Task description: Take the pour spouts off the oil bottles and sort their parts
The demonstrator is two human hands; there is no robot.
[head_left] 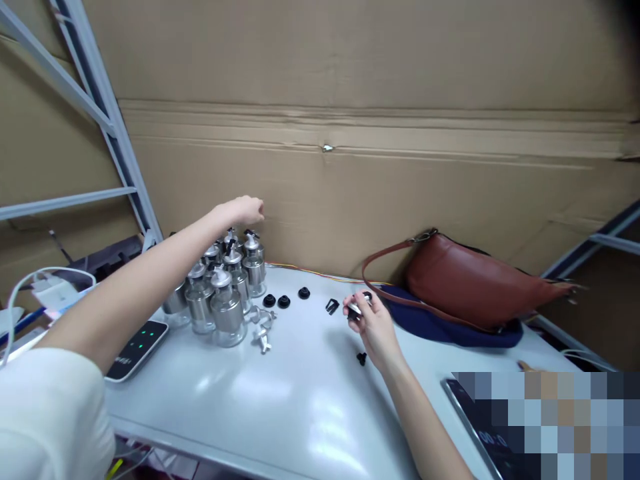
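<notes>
While your right hand (376,328) grasps a small fitting (354,311), silver and black, between thumb and fingers above the surface (300,383), your left hand (250,209) is raised on the far left, just above and beyond the bottles (229,319). Its fingers are curled in, but you cannot tell whether they grasp anything. The bottles stand upright in a close group, clear glass with silver bands and pump tops. Just right of them lie a few silver pieces (263,339), and farther back 3 black caps (284,302). Near your right hand you have a black clip (333,306) to its left and a small black part (361,359) on its near side. At far right, a brown bag (470,283) rests on a blue cloth (450,328). On the near left, partly behind your left arm, sits a scale (137,350) with green lights.
</notes>
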